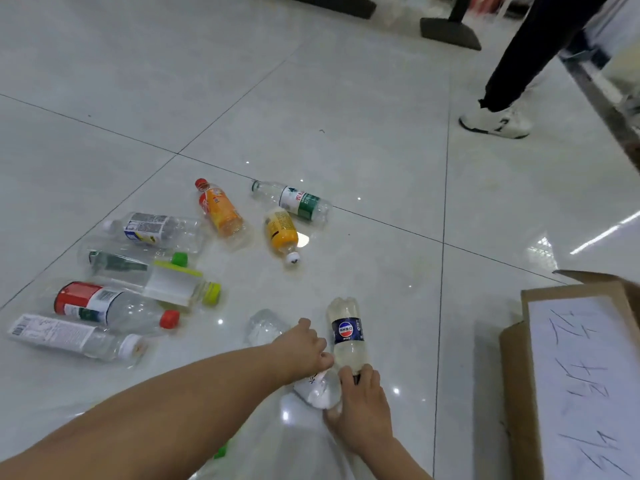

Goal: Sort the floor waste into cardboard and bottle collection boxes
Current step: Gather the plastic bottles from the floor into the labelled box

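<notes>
Several empty plastic bottles lie on the white tiled floor. My left hand (304, 351) is closed around the middle of a clear bottle with a white label (317, 391), which lies on the floor. My right hand (360, 403) grips the neck end of a cola bottle with a dark blue label (346, 332); its thumb rests against the white-labelled bottle. A cardboard box (516, 386) with a handwritten white sheet (575, 375) stands just right of my hands.
To the left lie an orange-labelled bottle (221, 211), a yellow bottle (281, 233), a green-labelled bottle (299, 202) and a red-labelled bottle (104, 303), among others. Another person's leg and white shoe (495, 123) stand at the far right. Dark stand bases (450, 32) sit beyond.
</notes>
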Available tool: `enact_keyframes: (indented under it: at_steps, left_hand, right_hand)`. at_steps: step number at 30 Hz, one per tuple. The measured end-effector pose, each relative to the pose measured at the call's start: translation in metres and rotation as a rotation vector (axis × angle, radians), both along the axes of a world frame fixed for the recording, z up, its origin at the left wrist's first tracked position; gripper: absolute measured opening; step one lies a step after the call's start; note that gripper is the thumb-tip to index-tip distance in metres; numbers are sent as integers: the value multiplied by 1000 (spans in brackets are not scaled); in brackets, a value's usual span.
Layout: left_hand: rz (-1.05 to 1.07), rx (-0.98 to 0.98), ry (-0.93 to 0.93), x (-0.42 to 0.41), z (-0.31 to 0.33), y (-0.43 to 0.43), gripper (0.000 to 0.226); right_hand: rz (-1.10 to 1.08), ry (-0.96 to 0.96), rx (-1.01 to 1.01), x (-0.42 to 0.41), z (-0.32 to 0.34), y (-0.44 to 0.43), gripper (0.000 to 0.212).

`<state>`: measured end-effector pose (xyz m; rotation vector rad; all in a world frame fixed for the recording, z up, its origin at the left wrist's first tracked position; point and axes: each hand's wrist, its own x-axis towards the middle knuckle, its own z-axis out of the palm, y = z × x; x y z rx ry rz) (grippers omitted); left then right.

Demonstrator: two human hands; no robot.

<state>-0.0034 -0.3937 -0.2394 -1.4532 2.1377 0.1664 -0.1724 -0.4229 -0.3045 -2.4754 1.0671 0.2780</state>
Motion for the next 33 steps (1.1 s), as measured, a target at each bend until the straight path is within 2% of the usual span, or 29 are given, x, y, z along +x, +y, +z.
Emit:
enact_keyframes:
  at_steps: [2, 4, 6, 9, 10, 12, 14, 15, 17, 21, 23, 25, 27, 30, 33]
  left_hand:
    - [-5, -124, 62, -11, 3, -5, 49]
    - [121, -231, 129, -24, 1, -9, 61]
    - [527, -301, 262, -43, 15, -8, 72]
    - [1374, -97, 500, -52, 18, -7, 65]
    - [1578, -4, 577, -53, 17, -6, 65]
    - [1771, 189, 765, -58, 13, 2, 77]
    - [1872, 359, 901, -62, 8, 9, 101]
    - [1915, 373, 934, -62, 5, 12, 110]
    - [1929, 326, 966, -64, -2, 13, 113]
    - [1754, 269, 867, -72, -6, 2, 79]
    - [1813, 285, 839, -78, -4, -5, 90]
    - [1930, 268, 895, -82, -3, -11, 96]
    - [2019, 240, 982, -85, -9, -15, 89]
    - [2067, 253, 1001, -81, -21, -20, 59]
    - [2028, 276, 1021, -78, -24, -21, 51]
  right_hand:
    - [-85, 7, -22, -17, 9, 9, 66]
    - [-201, 16, 33, -27, 16, 13, 61]
    - [-240, 17, 182, -31, 16, 12, 59]
    - [-302, -109, 340, -30, 20, 13, 39]
    - [-322, -132, 390, -29, 23, 13, 34]
    - [-356, -169, 456, -28, 25, 14, 26]
    - [-406, -220, 498, -30, 29, 18, 14]
    - [-423, -250, 499, -31, 30, 21, 8]
    - [-417, -307, 475, -31, 27, 23, 15]
    - [-464, -434, 456, -29, 33, 23, 14]
    - [-490, -508, 450, -30, 33, 20, 19]
    - [-495, -532, 433, -31, 33, 18, 24]
    - [-480, -516, 407, -32, 30, 17, 24]
    - [-522, -534, 437, -30, 26, 18, 26]
    - [-645, -519, 492, -25, 28, 19, 26]
